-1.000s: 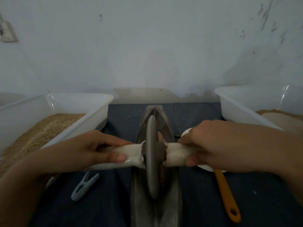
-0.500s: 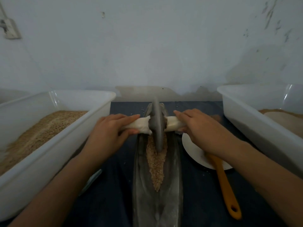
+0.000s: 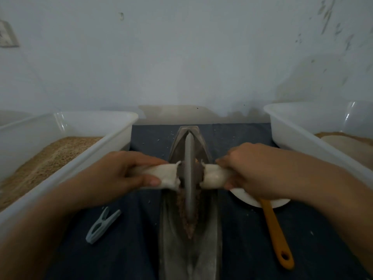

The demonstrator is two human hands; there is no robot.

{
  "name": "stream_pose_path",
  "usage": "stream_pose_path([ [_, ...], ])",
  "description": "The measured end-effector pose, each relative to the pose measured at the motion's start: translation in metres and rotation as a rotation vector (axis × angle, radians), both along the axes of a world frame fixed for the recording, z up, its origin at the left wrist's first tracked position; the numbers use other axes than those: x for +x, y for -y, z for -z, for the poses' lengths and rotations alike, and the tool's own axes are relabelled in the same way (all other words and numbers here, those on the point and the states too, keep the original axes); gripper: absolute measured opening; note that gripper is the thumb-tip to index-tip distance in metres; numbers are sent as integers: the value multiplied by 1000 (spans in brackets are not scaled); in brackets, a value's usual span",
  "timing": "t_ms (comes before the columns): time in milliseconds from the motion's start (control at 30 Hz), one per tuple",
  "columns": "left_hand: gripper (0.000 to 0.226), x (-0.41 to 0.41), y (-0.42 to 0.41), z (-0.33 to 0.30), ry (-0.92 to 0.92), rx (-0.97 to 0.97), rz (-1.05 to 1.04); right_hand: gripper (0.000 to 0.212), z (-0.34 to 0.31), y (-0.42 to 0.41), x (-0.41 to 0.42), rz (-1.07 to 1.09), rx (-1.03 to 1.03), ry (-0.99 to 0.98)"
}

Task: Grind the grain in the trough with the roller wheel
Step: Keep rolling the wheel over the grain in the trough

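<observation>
A long grey metal trough (image 3: 210,239) runs from the near edge toward the wall on a dark cloth. A thin metal roller wheel (image 3: 189,172) stands upright in its groove, around the middle. Its axle is wrapped in white cloth on both sides. My left hand (image 3: 119,174) grips the left wrapped handle (image 3: 163,175), thumb underneath. My right hand (image 3: 254,170) grips the right wrapped handle (image 3: 214,176). Brown grain (image 3: 188,221) lies in the groove under and just in front of the wheel.
A white tub (image 3: 96,156) holding tan grain stands on the left, and a second white tub (image 3: 302,138) on the right. A grey clothes peg (image 3: 102,225) lies left of the trough. A white dish (image 3: 252,200) with an orange-handled tool (image 3: 276,233) lies to the right.
From mid-trough a second ago, the wheel went to the far end half a second ago, and both hands have since pulled it back toward me to the middle.
</observation>
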State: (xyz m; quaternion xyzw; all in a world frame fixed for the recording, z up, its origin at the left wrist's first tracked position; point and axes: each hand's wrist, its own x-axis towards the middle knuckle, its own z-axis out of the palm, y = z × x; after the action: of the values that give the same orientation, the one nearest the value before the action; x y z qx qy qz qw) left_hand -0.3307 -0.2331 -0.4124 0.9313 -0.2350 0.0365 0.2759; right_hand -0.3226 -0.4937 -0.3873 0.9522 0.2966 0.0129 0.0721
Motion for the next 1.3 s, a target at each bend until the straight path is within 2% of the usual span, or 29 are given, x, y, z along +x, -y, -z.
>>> stream_pose_path([
  [133,42,19,18,25,384,43,-170,48,29,1,40,55,233,209],
  [200,44,26,19,29,439,44,-214,54,39,2,48,35,278,319],
  [267,45,27,18,27,429,46,-214,55,41,4,49,18,264,319],
  [333,44,21,15,21,332,25,-176,49,32,5,42,13,235,224],
  [433,39,6,4,5,82,15,-72,34,9,6,21,-13,140,38],
  [567,38,-9,-9,-12,-274,-27,193,26,-22,12,-15,-105,72,-220],
  [667,35,-13,-9,-15,-303,-51,231,28,-26,13,-22,-115,45,-240],
  [767,34,-4,-3,-4,-112,1,35,25,-9,8,-3,-51,118,-125],
  [933,43,19,19,24,404,95,-229,39,27,-2,39,67,231,217],
  [1033,46,26,22,27,471,118,-258,45,36,-1,43,53,239,305],
  [1133,45,18,17,17,367,70,-181,41,24,0,36,37,144,183],
  [1233,47,3,4,2,64,33,-49,30,4,0,15,-6,63,49],
  [1300,40,-5,-3,-8,-151,9,77,19,-10,3,-4,-56,54,-60],
])
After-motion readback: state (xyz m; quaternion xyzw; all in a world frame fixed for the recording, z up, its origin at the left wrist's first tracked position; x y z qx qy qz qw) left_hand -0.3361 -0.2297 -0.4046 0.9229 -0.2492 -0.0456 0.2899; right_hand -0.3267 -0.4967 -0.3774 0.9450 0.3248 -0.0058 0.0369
